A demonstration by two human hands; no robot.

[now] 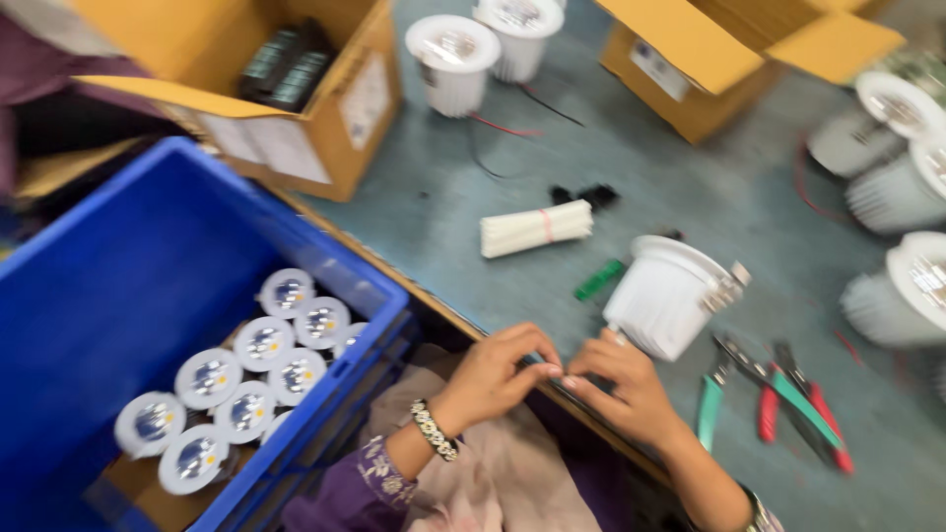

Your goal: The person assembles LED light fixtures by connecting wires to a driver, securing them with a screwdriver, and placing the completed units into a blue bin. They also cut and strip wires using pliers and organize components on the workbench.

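The person's left hand point(498, 372) and right hand point(619, 387) meet at the near edge of the grey-green counter point(690, 187), fingertips almost touching, both pinched closed on something small and dark between them; the blur makes it impossible to tell what that small piece is. A beaded bracelet point(435, 431) sits on the left wrist, above a purple sleeve point(345, 488). Just beyond the right hand, a white ribbed lamp housing point(662, 300) lies tilted on the counter, its rim turned up and away and a metal spring clip point(729, 286) at its side; its lower edge is close to the right hand's fingers. To the right of that hand lie pliers with green handles point(711, 409) and cutters with red handles point(800, 409), close beside each other. Farther up the counter rest a bundle of white strips bound with a pink band point(535, 229) and a small green piece point(599, 280). More white housings stand at the far edge point(453, 61) and along the right side point(902, 296). Two open cardboard boxes point(325, 108) point(709, 69) sit at the back. At the left, a blue plastic crate point(118, 266) holds a cluster of round white lamp modules point(251, 379) facing up.
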